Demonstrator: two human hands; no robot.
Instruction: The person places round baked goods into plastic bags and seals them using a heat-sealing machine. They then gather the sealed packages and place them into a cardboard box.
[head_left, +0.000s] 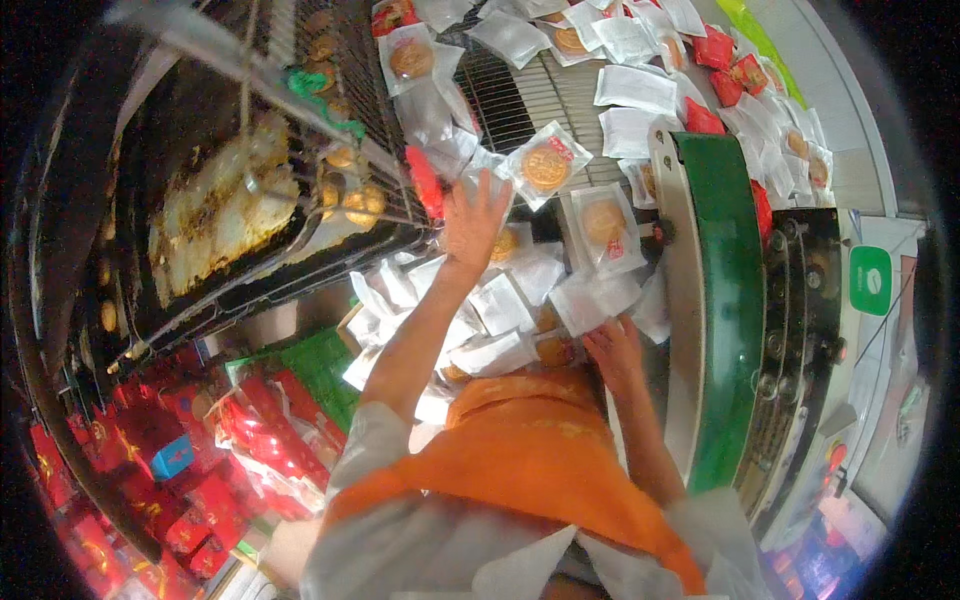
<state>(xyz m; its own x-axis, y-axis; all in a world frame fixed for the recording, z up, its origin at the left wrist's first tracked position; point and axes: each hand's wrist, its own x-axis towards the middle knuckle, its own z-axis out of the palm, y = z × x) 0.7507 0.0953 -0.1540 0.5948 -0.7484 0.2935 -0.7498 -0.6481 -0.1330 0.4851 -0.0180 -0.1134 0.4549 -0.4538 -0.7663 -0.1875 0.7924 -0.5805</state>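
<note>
My left hand (476, 221) reaches forward with its fingers apart, over clear and white packets beside the rack. Just past its fingertips lies a clear packet with a round, patterned mooncake (545, 166) and red print. A second packaged mooncake (604, 222) lies to the right. My right hand (619, 352) is low, close to my apron (525, 420), with its fingers at the lower edge of a white-backed packet (596, 300); whether it grips the packet is not clear. A pile of white-backed packets (499, 304) lies between my forearms.
On the right stands a machine with a long green cover (724, 300) and black knobs. A wire rack (360, 135) with baking trays (225, 202) and unwrapped pastries rises on the left. More packets (637, 88) cover the wire-topped surface ahead. Red packaging (262, 435) lies lower left.
</note>
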